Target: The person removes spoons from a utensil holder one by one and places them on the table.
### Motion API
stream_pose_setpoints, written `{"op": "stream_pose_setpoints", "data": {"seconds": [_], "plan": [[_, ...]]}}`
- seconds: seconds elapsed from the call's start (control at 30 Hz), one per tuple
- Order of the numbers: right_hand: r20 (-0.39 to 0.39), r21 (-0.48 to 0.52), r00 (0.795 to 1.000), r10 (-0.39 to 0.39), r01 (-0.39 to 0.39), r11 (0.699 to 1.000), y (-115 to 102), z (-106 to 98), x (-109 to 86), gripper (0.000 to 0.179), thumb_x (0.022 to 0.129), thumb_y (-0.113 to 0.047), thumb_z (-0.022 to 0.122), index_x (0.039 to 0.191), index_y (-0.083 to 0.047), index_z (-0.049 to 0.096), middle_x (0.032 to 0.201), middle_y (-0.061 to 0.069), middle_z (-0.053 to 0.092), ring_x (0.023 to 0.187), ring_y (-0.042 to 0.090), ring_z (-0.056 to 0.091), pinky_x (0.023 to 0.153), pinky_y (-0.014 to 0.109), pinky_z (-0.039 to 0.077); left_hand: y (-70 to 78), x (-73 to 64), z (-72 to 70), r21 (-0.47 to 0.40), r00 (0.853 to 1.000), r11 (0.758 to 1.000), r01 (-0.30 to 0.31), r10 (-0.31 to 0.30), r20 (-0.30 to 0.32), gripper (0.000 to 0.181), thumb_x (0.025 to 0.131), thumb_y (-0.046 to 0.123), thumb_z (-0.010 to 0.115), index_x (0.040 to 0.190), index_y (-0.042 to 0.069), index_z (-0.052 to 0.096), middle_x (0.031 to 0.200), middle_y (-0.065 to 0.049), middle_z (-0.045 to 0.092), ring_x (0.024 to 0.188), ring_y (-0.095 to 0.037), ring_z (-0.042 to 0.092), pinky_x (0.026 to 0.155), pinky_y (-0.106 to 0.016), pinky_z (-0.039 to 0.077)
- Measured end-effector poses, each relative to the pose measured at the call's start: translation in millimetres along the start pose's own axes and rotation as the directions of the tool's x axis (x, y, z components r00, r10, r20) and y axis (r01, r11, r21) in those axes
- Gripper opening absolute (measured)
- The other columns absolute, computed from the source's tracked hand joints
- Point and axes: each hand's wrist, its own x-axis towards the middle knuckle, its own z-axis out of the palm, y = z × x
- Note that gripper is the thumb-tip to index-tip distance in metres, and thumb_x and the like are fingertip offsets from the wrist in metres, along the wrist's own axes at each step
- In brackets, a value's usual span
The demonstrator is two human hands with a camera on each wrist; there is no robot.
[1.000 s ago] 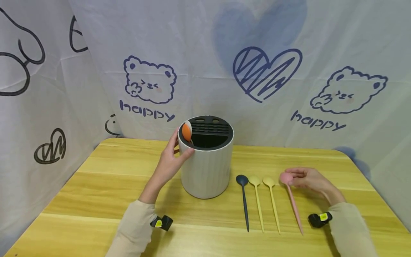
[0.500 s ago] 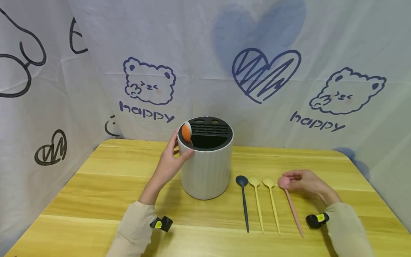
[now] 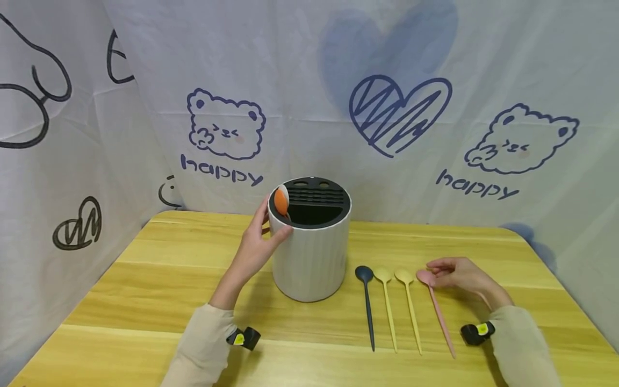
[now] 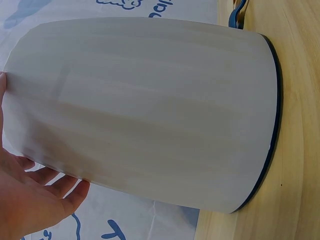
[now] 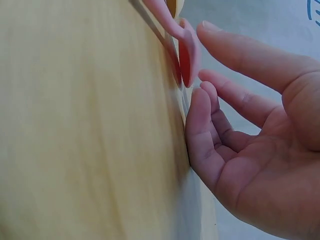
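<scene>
My left hand (image 3: 256,244) holds a white ribbed utensil holder (image 3: 309,263) at its upper left side, thumb in front and fingers around the far side; the left wrist view shows the holder's pale wall (image 4: 150,110). An orange spoon and a white one (image 3: 281,199) stand in the black top's left part. At the right, a pink spoon (image 3: 437,309) lies on the table, bowl away from me. My right hand (image 3: 461,274) is beside its bowl. In the right wrist view, thumb and loosely bent fingers stand around the spoon bowl (image 5: 188,52) without visibly gripping it.
A dark blue spoon (image 3: 368,306) and two yellow spoons, one (image 3: 388,306) left of the other (image 3: 412,309), lie in a row between the holder and the pink spoon. A printed cloth (image 3: 309,107) hangs behind the wooden table (image 3: 145,301).
The pink spoon's bowl has shifted slightly left, toward the yellow spoons, and down onto the table. My right hand moved left with it and its grip loosened. The left hand stays put.
</scene>
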Motion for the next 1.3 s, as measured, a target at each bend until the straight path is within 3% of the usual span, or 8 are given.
{"op": "stream_pose_setpoints", "data": {"seconds": [0.43, 0.7, 0.9, 1.17, 1.3], "plan": [[-0.078, 0.048, 0.996, 0.046, -0.043, 0.998, 3.9, 0.3, 0.7, 0.051, 0.085, -0.003, 0.067, 0.13, 0.013, 0.05, 0.113, 0.019, 0.058, 0.09, 0.018, 0.056, 0.072, 0.027, 0.053, -3.7, -0.3, 0.7, 0.0, 1.0, 1.0, -0.005, 0.005, -0.004, 0.083, 0.091, 0.04, 0.062, 0.156, 0.016, 0.017, 0.157, -0.01, 0.023, 0.138, -0.034, 0.032, 0.107, -0.051, 0.035], [-0.098, 0.087, 0.994, 0.055, -0.046, 0.995, 4.8, 1.0, 2.0, 0.053, 0.087, -0.011, 0.069, 0.131, 0.012, 0.05, 0.116, 0.019, 0.059, 0.091, 0.014, 0.056, 0.073, 0.027, 0.053, -4.1, -0.8, 0.5, 0.0, 1.0, 1.0, -0.011, 0.011, -0.005, 0.083, 0.091, 0.04, 0.062, 0.156, 0.014, 0.017, 0.157, -0.01, 0.024, 0.137, -0.034, 0.032, 0.107, -0.051, 0.035], [-0.099, 0.086, 0.994, 0.053, -0.045, 0.995, 0.8, 2.8, 2.1, 0.051, 0.095, -0.02, 0.062, 0.133, 0.011, 0.049, 0.124, 0.023, 0.057, 0.095, 0.013, 0.058, 0.078, 0.029, 0.053, -4.0, -1.2, 0.3, 0.003, 1.0, 1.0, -0.007, 0.007, -0.004, 0.082, 0.091, 0.039, 0.061, 0.156, 0.015, 0.017, 0.157, -0.01, 0.024, 0.137, -0.034, 0.032, 0.107, -0.051, 0.035], [-0.185, 0.006, 0.981, -0.055, 0.057, 0.998, -31.1, 8.1, -7.1, 0.052, 0.1, -0.027, 0.053, 0.135, 0.011, 0.048, 0.133, 0.029, 0.05, 0.114, 0.036, 0.054, 0.083, 0.033, 0.054, -4.0, -1.2, 1.4, 0.004, 1.0, 1.0, -0.009, 0.009, -0.001, 0.083, 0.091, 0.039, 0.062, 0.156, 0.014, 0.016, 0.157, -0.011, 0.023, 0.138, -0.035, 0.032, 0.107, -0.051, 0.035], [-0.259, 0.003, 0.958, -0.124, 0.129, 0.992, -60.5, 18.7, -16.1, 0.049, 0.1, -0.027, 0.054, 0.133, 0.009, 0.051, 0.131, 0.027, 0.054, 0.114, 0.032, 0.055, 0.079, 0.026, 0.054, -3.6, -1.5, 1.2, 0.004, 1.0, 1.0, -0.009, 0.009, 0.0, 0.083, 0.092, 0.038, 0.062, 0.156, 0.014, 0.016, 0.157, -0.011, 0.023, 0.138, -0.034, 0.032, 0.107, -0.05, 0.035]]}}
